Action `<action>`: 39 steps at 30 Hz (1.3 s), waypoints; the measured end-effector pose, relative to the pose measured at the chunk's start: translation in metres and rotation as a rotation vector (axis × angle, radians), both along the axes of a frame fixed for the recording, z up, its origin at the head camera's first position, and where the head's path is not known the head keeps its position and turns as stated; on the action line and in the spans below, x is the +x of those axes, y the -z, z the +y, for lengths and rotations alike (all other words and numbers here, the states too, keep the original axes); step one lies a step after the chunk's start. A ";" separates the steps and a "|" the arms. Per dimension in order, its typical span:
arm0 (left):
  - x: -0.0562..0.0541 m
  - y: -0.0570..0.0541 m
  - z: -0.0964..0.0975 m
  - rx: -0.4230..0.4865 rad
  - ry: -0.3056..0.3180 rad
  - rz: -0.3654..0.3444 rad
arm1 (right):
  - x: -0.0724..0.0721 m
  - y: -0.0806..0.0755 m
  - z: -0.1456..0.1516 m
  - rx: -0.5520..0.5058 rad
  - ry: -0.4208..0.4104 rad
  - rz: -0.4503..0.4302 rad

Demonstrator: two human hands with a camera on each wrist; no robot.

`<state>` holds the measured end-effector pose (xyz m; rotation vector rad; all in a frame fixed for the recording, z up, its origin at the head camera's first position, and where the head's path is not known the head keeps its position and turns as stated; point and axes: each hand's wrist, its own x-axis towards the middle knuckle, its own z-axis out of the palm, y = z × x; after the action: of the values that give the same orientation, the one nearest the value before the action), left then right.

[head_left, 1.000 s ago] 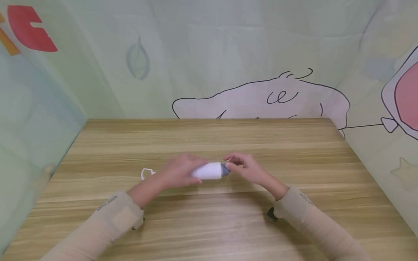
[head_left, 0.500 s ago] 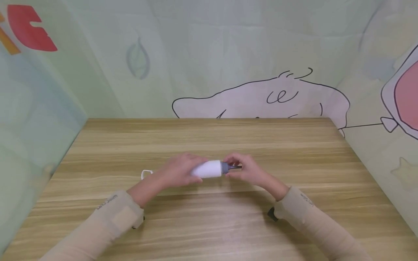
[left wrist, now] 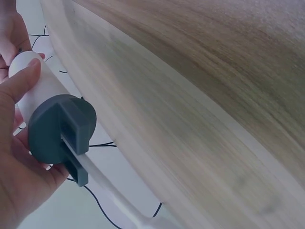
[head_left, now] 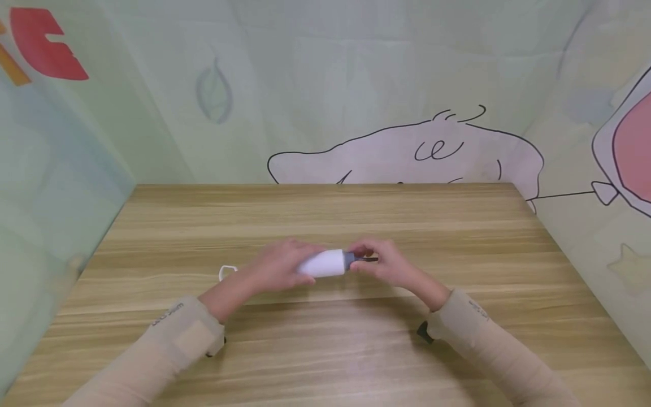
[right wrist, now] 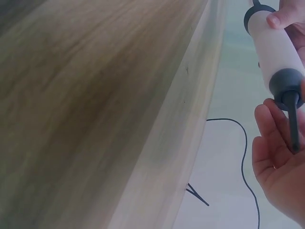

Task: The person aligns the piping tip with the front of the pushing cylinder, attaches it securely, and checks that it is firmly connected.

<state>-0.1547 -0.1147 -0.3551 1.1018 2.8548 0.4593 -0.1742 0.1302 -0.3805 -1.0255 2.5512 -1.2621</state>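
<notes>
A white syringe (head_left: 325,264) with dark grey end pieces lies level between both hands, close over the wooden table. The left hand (head_left: 277,265) grips its barrel from above, thumb on the near side. In the left wrist view, the rear cap (left wrist: 47,129) has two projecting tabs, and a white plunger rod (left wrist: 112,186) runs out between them. The rod's loop handle (head_left: 221,272) shows left of the left wrist. At the other end, the right hand (head_left: 389,265) pinches the grey nozzle collar (right wrist: 286,81); the thin dark nozzle (right wrist: 292,121) points toward its palm.
The wood-grain table (head_left: 325,339) fills the space below and around the hands. A cloth backdrop (head_left: 325,73) with cartoon drawings hangs behind it and along both sides. Both forearms wear beige sleeves (head_left: 168,345) with a small dark device under each cuff.
The right fingers have shifted on the nozzle collar, from covering the nozzle to lying around it, and the thumb has moved along it. The left hand keeps its grip on the barrel.
</notes>
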 end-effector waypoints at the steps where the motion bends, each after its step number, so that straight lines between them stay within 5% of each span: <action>1: 0.000 0.000 0.000 0.000 0.003 0.007 | 0.000 0.000 0.000 0.006 0.001 -0.007; 9: 0.000 0.001 0.000 -0.004 0.003 0.025 | -0.002 0.002 0.002 0.041 -0.005 -0.074; 21: 0.001 0.000 0.000 0.016 0.009 0.034 | 0.000 -0.001 0.001 0.018 -0.012 -0.025; 31: 0.001 -0.001 0.001 -0.010 -0.014 0.033 | 0.000 -0.002 0.004 0.021 0.048 -0.159; 39: 0.001 0.000 0.000 -0.011 0.007 0.071 | -0.002 -0.002 0.002 0.030 -0.011 -0.020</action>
<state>-0.1538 -0.1145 -0.3546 1.1482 2.9096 0.4125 -0.1758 0.1325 -0.3787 -1.0152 2.5382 -1.2213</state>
